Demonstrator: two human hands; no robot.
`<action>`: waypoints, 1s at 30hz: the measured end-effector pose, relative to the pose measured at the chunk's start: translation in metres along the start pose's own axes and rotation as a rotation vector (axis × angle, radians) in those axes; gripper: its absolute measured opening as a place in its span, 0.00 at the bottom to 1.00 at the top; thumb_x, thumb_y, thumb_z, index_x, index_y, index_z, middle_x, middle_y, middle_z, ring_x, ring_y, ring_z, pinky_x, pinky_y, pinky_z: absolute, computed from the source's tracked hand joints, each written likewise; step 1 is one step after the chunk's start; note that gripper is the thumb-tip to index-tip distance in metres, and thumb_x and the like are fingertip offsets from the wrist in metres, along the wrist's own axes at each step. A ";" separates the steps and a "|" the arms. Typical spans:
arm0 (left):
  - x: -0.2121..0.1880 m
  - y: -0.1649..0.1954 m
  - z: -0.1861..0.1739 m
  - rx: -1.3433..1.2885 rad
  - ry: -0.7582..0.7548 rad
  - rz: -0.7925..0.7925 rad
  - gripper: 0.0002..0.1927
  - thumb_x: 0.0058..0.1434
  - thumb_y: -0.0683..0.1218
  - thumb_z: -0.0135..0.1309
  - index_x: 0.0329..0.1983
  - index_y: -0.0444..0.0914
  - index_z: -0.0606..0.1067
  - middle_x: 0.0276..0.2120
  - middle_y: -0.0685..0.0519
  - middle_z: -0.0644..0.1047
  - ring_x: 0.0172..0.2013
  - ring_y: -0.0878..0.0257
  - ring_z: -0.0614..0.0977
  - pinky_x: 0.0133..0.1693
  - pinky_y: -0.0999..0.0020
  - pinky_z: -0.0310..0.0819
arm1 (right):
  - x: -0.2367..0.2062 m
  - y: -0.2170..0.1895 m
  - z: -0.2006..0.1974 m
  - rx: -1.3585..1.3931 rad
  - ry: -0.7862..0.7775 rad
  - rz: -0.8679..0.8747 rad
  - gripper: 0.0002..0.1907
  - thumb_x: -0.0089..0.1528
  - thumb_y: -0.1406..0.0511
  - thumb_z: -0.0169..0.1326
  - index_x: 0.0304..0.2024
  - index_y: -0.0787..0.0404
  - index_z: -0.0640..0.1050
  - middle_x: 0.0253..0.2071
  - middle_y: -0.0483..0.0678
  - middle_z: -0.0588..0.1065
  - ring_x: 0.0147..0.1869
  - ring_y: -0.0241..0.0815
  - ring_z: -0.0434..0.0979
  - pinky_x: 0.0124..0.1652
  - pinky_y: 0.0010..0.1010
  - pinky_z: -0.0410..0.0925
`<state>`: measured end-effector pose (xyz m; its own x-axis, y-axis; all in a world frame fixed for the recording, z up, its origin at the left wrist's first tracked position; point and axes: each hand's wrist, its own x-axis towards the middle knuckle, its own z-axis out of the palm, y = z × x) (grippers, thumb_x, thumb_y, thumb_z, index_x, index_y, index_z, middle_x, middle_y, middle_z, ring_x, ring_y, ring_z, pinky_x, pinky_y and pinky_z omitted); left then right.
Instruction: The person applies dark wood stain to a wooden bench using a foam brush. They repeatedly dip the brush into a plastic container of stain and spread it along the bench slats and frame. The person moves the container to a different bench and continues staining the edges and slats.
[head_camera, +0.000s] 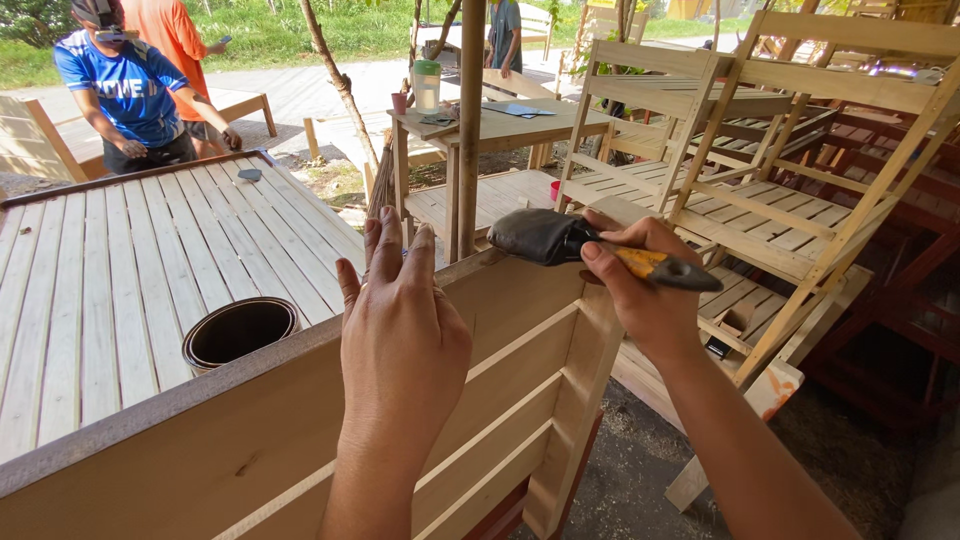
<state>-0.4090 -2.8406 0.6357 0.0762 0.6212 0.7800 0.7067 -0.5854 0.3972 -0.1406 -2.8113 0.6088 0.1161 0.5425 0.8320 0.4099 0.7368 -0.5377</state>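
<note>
Nearest, the left hand (400, 320) lies flat with fingers straight and together against the top edge of a pale wooden slatted frame (500, 400), holding nothing. Just to its right, the right hand (640, 290) grips a paintbrush (590, 245) by its orange-and-dark handle, the dark bristles pointing left just above that edge. On the slatted worktop (120, 270) behind sits a coil of dark banding (240, 330). Beyond stand stacked wooden racks (760, 160), and a person in a blue shirt (125, 90) leans at the worktop's far end.
</note>
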 end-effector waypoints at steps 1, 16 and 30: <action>0.000 -0.001 0.000 0.004 -0.002 0.000 0.28 0.54 0.36 0.45 0.61 0.27 0.72 0.67 0.29 0.64 0.71 0.39 0.59 0.67 0.40 0.45 | 0.001 0.000 -0.002 -0.087 -0.022 -0.079 0.07 0.66 0.71 0.61 0.37 0.66 0.75 0.42 0.57 0.79 0.63 0.46 0.81 0.53 0.26 0.76; 0.006 0.005 0.011 0.017 -0.010 0.064 0.29 0.53 0.35 0.46 0.61 0.27 0.71 0.67 0.29 0.63 0.70 0.36 0.60 0.68 0.41 0.47 | 0.008 0.004 -0.031 -0.401 0.007 0.047 0.11 0.67 0.64 0.59 0.32 0.61 0.75 0.36 0.51 0.81 0.62 0.47 0.83 0.34 0.24 0.76; 0.006 0.010 0.025 -0.034 -0.048 0.084 0.30 0.51 0.35 0.47 0.62 0.29 0.71 0.67 0.29 0.62 0.70 0.37 0.59 0.67 0.41 0.46 | 0.016 0.035 -0.049 -0.633 0.005 -0.237 0.14 0.69 0.63 0.60 0.31 0.61 0.75 0.28 0.57 0.80 0.48 0.48 0.88 0.25 0.21 0.71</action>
<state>-0.3837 -2.8292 0.6322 0.1685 0.5925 0.7877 0.6719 -0.6538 0.3480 -0.0796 -2.7965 0.6098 -0.0392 0.3923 0.9190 0.8754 0.4569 -0.1577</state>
